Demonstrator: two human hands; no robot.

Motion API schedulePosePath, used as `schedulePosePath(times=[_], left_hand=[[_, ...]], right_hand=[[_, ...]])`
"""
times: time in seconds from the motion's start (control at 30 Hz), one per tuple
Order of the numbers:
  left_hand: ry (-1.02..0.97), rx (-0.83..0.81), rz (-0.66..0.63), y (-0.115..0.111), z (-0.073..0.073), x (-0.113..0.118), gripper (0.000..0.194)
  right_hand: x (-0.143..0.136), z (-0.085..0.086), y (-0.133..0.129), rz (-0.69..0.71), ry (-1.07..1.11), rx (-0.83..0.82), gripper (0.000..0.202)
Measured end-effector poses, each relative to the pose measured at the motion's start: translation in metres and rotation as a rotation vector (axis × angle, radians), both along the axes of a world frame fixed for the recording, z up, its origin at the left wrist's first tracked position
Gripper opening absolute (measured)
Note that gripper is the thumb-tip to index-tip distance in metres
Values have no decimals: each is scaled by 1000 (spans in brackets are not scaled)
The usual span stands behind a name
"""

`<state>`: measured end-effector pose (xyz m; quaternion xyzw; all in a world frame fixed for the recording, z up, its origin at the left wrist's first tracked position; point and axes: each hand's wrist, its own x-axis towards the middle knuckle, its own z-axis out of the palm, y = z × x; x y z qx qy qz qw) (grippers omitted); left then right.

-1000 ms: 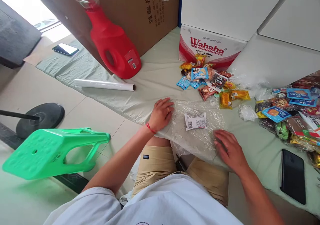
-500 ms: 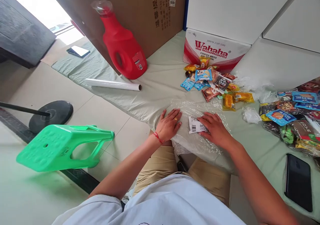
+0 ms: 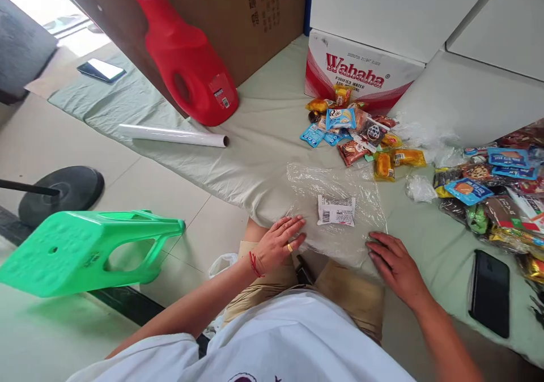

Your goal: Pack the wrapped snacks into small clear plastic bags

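Observation:
A small white packaged snack (image 3: 336, 210) with a barcode and fine print lies flat on a sheet of clear plastic film (image 3: 314, 185). The film is wrinkled and spread over the edge of the cloth-covered surface in front of me. My left hand (image 3: 278, 245) rests at the film's lower left edge, fingers stretched out, holding nothing. At the lower right corner of the film is my right hand (image 3: 398, 268), its fingers extended and the fingertips at the film's edge. Neither hand touches the snack.
Beyond the film sits a pile of wrapped snacks (image 3: 352, 122) before a Wahaba carton (image 3: 365, 73). More snacks (image 3: 488, 200) and a black phone (image 3: 490, 294) lie right. Left are a film roll (image 3: 174, 135), a red jug (image 3: 193, 70) and a green stool (image 3: 85, 251).
My right hand has left the white snack and moved down and right to the film's edge. My left hand has slid slightly toward me. The view has shifted a little.

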<state>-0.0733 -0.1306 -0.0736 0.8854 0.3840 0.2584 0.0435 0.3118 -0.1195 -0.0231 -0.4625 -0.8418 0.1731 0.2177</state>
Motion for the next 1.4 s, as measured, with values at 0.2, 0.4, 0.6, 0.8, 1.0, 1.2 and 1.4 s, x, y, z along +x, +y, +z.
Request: schedulePosePath(times=[0.2,0.4,0.6,0.8,1.0,1.2,1.4], left_hand=[[-283,-203,21,13,27,0,24],[-508,-337,245,32,54,5,25],[-396,-296,699,56,50,4,34],[-581,67,667,25,74,22,35],[-198,291,131,-3,85,83,30],[13,6,259,40,54,91,45],[10,-17,212,42,33,76,50]], right_hand=[[-9,29,31,27,104,-116,20],[-21,59,93,-71,137,-256,32],[-49,41,142,-191,91,-271,34],[-56,36,149,-218,47,-262,33],[-53,36,153,-194,33,-263,35],[-41,52,159,-71,45,-445,56],[10,54,169,-76,44,-689,62]])
